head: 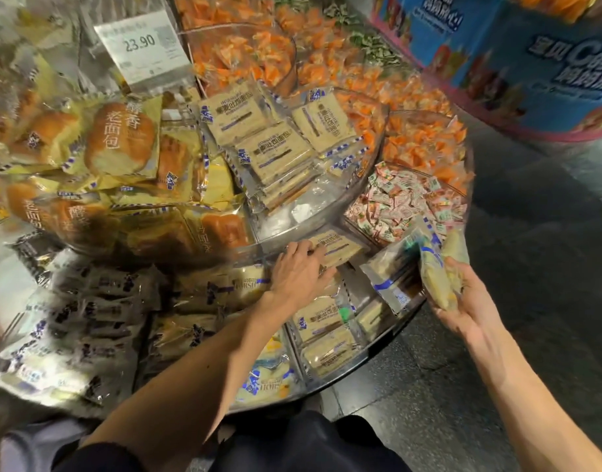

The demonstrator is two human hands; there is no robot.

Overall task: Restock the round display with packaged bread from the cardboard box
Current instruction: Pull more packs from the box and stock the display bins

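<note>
Left hand (299,269): reaching into the lower tier of the round display (396,322), fingers bent over the near end of a tan toast packet (340,247), thumb along its near edge, gripping it. The packet lies flat at the foot of the clear upper-tier wall.

Right hand (465,296): off the display's right edge, palm up, fingers curled around a bunch of pale yellow bread packets (436,267), which stand tilted just above the rim.

Lower tier, near compartments: more tan toast packets (321,323), stacked, below the left wrist; dark-printed packets (88,311) to the left, blurred.

Upper tier: a fan of tan toast packets (272,141) at centre; round bun packets (119,141) heaped to the left; a price tag (143,46) reading 23.90 behind them.

Right side: pink-and-green sweets (405,199) in one compartment; orange-wrapped sweets (419,141) beyond.

Far right: a blue printed stand (531,63) on the dark floor.
</note>
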